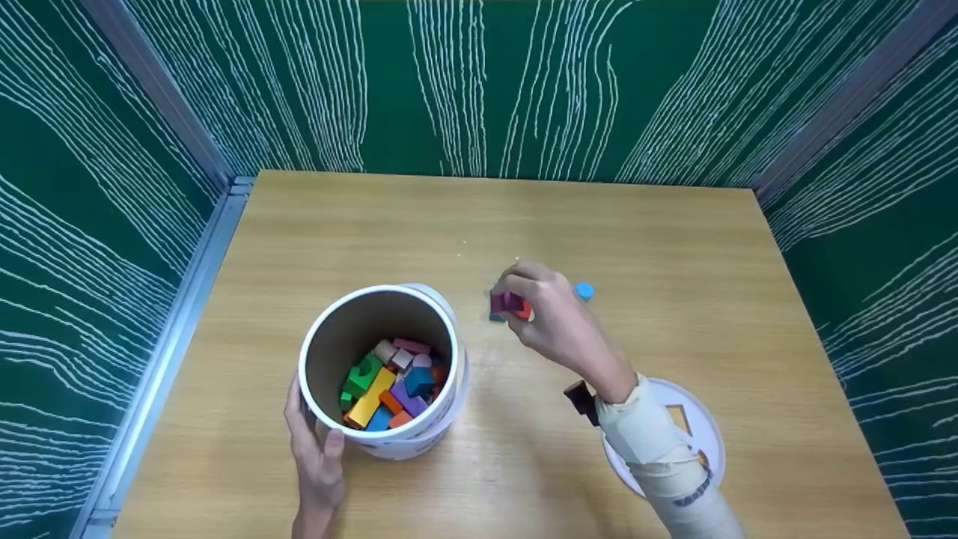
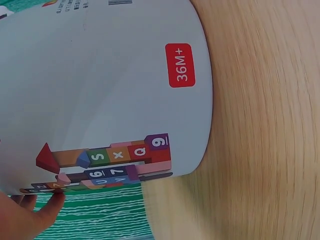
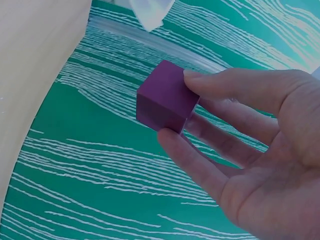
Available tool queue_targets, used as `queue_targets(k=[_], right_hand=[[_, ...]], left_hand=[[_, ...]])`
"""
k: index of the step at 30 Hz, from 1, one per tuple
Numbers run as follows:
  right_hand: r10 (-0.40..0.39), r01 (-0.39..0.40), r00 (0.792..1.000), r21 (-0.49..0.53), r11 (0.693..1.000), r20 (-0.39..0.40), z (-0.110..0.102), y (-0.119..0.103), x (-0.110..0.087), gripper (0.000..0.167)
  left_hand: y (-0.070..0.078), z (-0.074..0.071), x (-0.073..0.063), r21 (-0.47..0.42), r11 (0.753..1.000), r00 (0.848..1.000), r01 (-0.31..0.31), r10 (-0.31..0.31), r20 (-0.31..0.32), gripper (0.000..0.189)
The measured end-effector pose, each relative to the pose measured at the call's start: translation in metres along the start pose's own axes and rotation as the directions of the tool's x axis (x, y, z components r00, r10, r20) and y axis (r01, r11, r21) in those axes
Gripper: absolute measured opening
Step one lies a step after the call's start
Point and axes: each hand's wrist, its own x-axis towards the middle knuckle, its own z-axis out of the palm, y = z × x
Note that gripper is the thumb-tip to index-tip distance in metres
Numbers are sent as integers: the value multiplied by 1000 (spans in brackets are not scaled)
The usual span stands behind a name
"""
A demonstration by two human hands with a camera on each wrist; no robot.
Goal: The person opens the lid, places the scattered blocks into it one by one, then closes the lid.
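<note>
A white cardboard tub [image 1: 378, 447] stands tilted towards the front, its open mouth showing several coloured blocks [image 1: 374, 397] inside. My left hand [image 1: 318, 468] holds the tub at its near left side, thumb close under the rim and fingers round the wall. Between thumb and fingertips, my right hand [image 1: 557, 318] pinches a purple cube [image 3: 167, 95]. In the head view this cube overlaps a red block [image 1: 526, 310] and a blue block [image 1: 495, 317], both partly hidden by the hand. Just beyond the right hand is a small blue cylinder [image 1: 584, 291].
A round white lid [image 1: 707, 430] lies on the wooden table [image 1: 374, 224] at the right, partly covered by my right sleeve [image 1: 666, 457]. Green, white-streaked panels [image 1: 479, 90] surround the table at the back and sides.
</note>
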Motion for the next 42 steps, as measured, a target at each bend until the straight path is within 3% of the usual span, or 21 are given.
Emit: queue_targets(k=[8, 14, 19, 30, 37, 42], right_hand=[[-57, 58, 998, -15, 998, 25, -1, -17, 5, 16], [-56, 57, 995, -8, 998, 83, -1, -31, 8, 21], [-102, 100, 986, 22, 995, 131, 3, -41, 13, 25], [-184, 172, 946, 68, 983, 268, 24, -59, 26, 25], [-234, 206, 909, 118, 971, 345, 50, -61, 33, 20], [-241, 215, 886, 109, 970, 396, 60, -63, 36, 21]], left_hand=[[-1, 0, -1, -42, 999, 1000, -14, 14, 4, 70], [-1, 0, -2, -32, 999, 1000, -12, 12, -1, 68], [0, 1, -2, -24, 1000, 1000, 6, -6, -1, 69], [-4, 0, -2, -29, 1000, 1000, -10, 9, -4, 68], [-6, 0, -1, -53, 994, 996, -94, 94, -8, 67], [-4, 0, -1, -52, 997, 998, -56, 55, -7, 68]])
